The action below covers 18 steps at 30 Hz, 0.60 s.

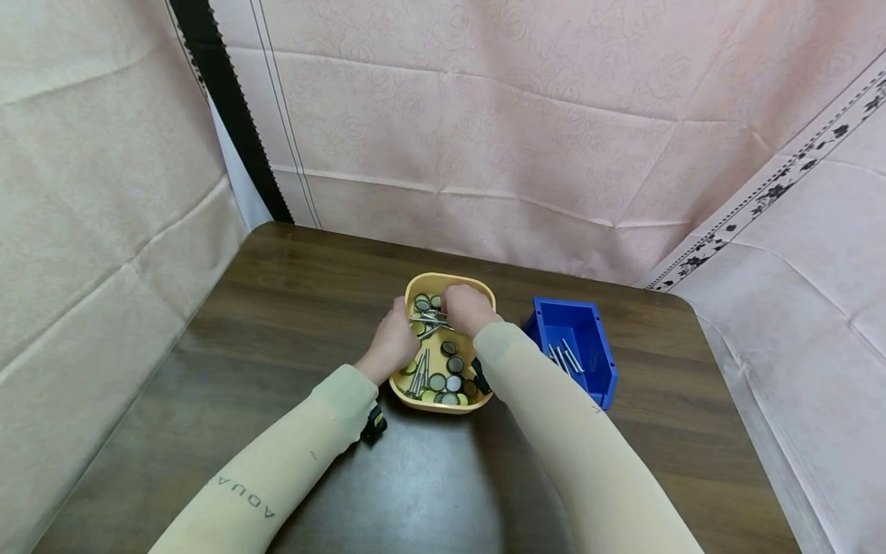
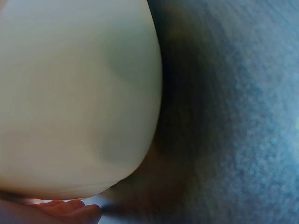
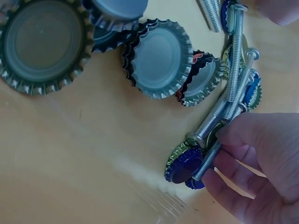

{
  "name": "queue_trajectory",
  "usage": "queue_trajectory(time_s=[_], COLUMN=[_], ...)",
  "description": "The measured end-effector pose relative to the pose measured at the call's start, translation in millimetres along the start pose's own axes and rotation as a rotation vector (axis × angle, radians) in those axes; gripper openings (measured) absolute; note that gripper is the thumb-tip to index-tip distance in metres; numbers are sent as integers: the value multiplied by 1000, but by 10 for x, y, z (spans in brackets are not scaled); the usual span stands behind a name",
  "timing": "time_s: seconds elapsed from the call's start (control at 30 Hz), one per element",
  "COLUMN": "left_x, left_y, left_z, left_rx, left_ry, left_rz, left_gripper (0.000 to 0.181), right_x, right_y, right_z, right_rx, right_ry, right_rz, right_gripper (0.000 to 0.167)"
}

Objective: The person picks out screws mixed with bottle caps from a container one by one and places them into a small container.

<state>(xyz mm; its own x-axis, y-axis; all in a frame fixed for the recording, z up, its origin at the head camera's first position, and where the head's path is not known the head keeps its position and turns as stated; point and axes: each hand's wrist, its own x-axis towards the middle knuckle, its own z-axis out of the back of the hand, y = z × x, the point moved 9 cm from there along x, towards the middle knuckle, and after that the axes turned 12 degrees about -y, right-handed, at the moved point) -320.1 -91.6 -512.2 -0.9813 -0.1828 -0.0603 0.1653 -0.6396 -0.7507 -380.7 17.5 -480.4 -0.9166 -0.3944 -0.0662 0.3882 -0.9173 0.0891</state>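
A yellow tray (image 1: 443, 408) holds bottle caps (image 1: 453, 384) and metal bolts (image 1: 420, 375). My left hand (image 1: 393, 342) is at its left rim with curled fingers, gripping the rim; in the left wrist view its fingers (image 2: 70, 210) show at the bottom edge. My right hand (image 1: 471, 309) reaches into the far part of the tray. In the right wrist view the thumb and fingers of my right hand (image 3: 257, 163) pinch a bolt (image 3: 207, 161) at the pile, beside blue and green caps (image 3: 182, 164). More bolts (image 3: 236, 60) lie crossed above it.
A blue bin (image 1: 584, 331) with several bolts (image 1: 569, 355) stands right of the tray, beyond my right forearm. Both stand on a dark wooden table (image 1: 311, 308), with pale patterned cloth (image 1: 484, 138) hanging behind and at the sides.
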Motion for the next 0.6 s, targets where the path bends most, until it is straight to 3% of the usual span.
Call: queue_trajectory(time_s=[0.6], left_x=[-20], left_y=[-26], left_z=[15], left_rx=[8], left_ry=[3], left_rz=[6], left_gripper=[78], right_x=[-1], right_y=[-19], right_z=[-38], right_rx=[17], right_ry=[-5], right_rz=[-15], right_gripper=[11])
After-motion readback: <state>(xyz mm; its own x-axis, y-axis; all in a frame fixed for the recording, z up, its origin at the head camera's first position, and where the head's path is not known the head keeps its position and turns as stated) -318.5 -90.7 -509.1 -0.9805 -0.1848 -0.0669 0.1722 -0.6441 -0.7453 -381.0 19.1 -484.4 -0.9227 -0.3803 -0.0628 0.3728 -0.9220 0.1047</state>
